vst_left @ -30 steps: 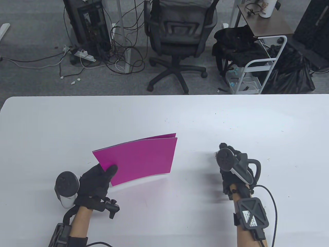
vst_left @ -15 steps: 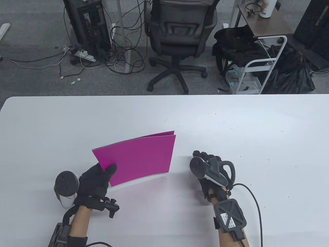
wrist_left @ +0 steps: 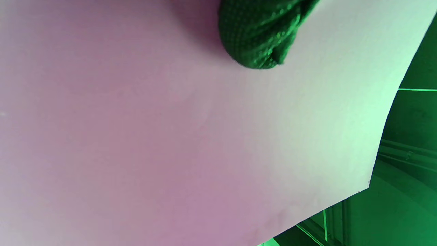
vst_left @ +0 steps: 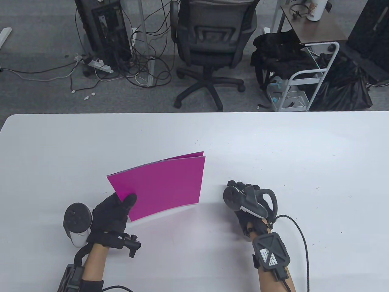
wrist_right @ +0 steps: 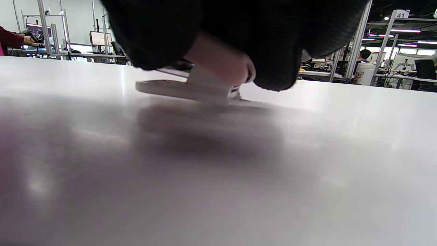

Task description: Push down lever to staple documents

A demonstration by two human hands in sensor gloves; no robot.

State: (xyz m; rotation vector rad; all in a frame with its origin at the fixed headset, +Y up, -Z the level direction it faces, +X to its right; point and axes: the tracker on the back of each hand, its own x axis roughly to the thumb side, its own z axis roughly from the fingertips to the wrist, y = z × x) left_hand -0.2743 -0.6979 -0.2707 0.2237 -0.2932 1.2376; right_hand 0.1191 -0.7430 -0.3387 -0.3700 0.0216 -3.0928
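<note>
- Pinching the magenta booklet [vst_left: 161,185] at its near left corner, the left hand [vst_left: 111,217] lifts it off the desk [vst_left: 273,146].
- Right hand [vst_left: 247,202] fingers [wrist_right: 273,51] wrap a white stapler [wrist_right: 201,85] standing on the desk.

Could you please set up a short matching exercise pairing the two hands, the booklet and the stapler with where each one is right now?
Things:
1. left hand
2. right hand
3. magenta booklet
4. white stapler

States:
A. under the right hand, base on the table
B. lifted and curved above the table
C. pinches the booklet's near-left corner
D. rests on the stapler

Pairs: 1-C, 2-D, 3-B, 4-A
</note>
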